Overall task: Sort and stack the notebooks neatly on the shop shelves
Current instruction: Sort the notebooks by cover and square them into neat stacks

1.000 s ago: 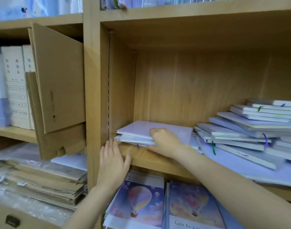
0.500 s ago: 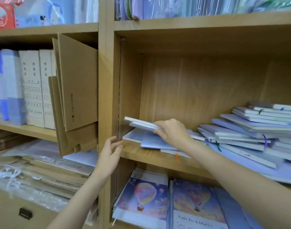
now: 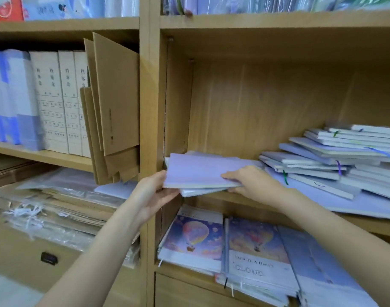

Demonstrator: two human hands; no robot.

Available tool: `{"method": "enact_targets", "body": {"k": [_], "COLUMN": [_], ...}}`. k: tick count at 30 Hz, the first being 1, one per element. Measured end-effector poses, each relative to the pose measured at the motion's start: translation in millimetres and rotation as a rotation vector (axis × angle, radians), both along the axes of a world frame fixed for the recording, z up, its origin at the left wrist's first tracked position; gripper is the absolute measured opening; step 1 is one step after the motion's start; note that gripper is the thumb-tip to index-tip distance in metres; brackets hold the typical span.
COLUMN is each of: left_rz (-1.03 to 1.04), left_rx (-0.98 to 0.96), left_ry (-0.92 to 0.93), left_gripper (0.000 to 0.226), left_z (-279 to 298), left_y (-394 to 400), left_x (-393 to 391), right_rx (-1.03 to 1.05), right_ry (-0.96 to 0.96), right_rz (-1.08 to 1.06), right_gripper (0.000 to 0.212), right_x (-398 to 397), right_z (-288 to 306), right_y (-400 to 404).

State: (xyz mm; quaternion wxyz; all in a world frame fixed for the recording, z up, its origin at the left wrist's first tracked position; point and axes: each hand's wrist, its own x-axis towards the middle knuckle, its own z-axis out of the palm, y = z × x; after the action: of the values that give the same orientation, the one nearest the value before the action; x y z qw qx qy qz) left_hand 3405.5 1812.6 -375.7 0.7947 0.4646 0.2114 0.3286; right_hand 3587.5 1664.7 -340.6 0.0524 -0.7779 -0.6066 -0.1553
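Since half a second ago, both hands have closed in on the small pile at the left end of the shelf: the left hand, which was hanging open just off the shelf's front edge, has come up against the near left corner of the lavender notebooks, and the right hand, which was lifting one of them by its edge, now has it lying flatter on the pile. The left grip is loose, with the palm cupped under the corner and the thumb along the side. The right grip is narrow, thumb on top of the cover and fingers tucked beneath the front edge. Held from two sides like this, the covers can be squared up; the one underneath sticks out at the front, so they are not yet flush. These notebooks sit partly on the shelf board, close to the left wall of the bay. Further right on the same board, well apart from the hands, the sliding heap of notebooks with ribbon markers lies fanned and tilted, probably the next lot to sort. Balloon-cover diaries lie on the shelf below.
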Motion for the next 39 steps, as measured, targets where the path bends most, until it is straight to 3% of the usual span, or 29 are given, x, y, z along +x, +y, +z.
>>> {"method": "enact_targets", "body": {"k": [1, 2, 4, 7, 9, 15, 19, 23, 25, 27, 29, 31, 34, 37, 39], "left_rz": [0.004, -0.003, -0.054, -0.16, -0.126, -0.037, -0.069, -0.074, -0.04, -0.042, -0.057, -0.047, 0.023, 0.051, 0.014], "left_rx": [-0.07, -0.129, -0.185, -0.129, -0.102, 0.084, 0.148, 0.069, 0.037, 0.06, 0.114, 0.11, 0.048, 0.005, -0.007], "left_ry": [-0.025, -0.043, -0.047, 0.042, 0.044, -0.068, -0.147, -0.112, -0.055, 0.036, 0.159, 0.21, 0.17, 0.097, 0.046], "left_gripper": [0.021, 0.028, 0.038, 0.041, 0.032, 0.024, 0.025, 0.044, 0.036, 0.032, 0.008, 0.01, 0.011, 0.009, 0.01], "left_z": [-0.4, -1.9, -5.1, -6.0, -1.5, 12.0, -3.5, -32.0, -47.0, -64.8, -84.0, -99.5, -108.6, -106.5, -105.4], "left_y": [1.5, 3.1, 1.5, -16.9, -31.7, -52.3, -69.8, -54.7, -48.1, -48.1, -51.9, -55.6, -50.7, -45.6, -49.6], "left_x": [-1.9, -4.6, -7.4, 3.9, 16.4, 6.4, -57.5, -136.5, -165.7, -183.2, -191.8, -194.3, -191.8, -175.6, -154.9], "right_rx": [0.026, 0.067, 0.301, 0.667, 0.784, 0.838, 0.887, 0.753, 0.572, 0.294, 0.042, -0.083, -0.051, 0.153, 0.277], "right_ry": [0.016, 0.012, -0.046, -0.108, -0.088, -0.008, 0.329, 0.795, 0.915, 0.839, 0.731, 0.695, 0.908, 1.304, 1.423], "right_rz": [0.02, 0.003, -0.003, 0.038, 0.048, 0.047, 0.042, 0.05, 0.105, 0.154, 0.158, 0.097, -0.036, -0.252, -0.396], "right_gripper": [0.011, 0.022, 0.02, 0.015, 0.014, 0.025, 0.019, 0.011, 0.014, 0.02, 0.031, 0.038, 0.037, 0.033, 0.03], "right_x": [-6.6, -12.1, -13.7, -20.0, -28.1, -39.4, -40.0, -50.7, -64.0, -76.5, -81.4, -77.2, -64.6, -44.8, -30.2], "right_z": [12.5, 26.7, 53.5, 77.2, 82.5, 79.2, 75.5, 63.3, 47.3, 24.4, -7.0, -47.4, -98.2, -124.4, -128.4], "right_y": [-4.6, -9.5, -21.1, -46.3, -64.4, -114.5, -138.8, -150.4, -150.3, -143.2, -128.6, -114.3, -112.3, -121.4, -123.3]}}
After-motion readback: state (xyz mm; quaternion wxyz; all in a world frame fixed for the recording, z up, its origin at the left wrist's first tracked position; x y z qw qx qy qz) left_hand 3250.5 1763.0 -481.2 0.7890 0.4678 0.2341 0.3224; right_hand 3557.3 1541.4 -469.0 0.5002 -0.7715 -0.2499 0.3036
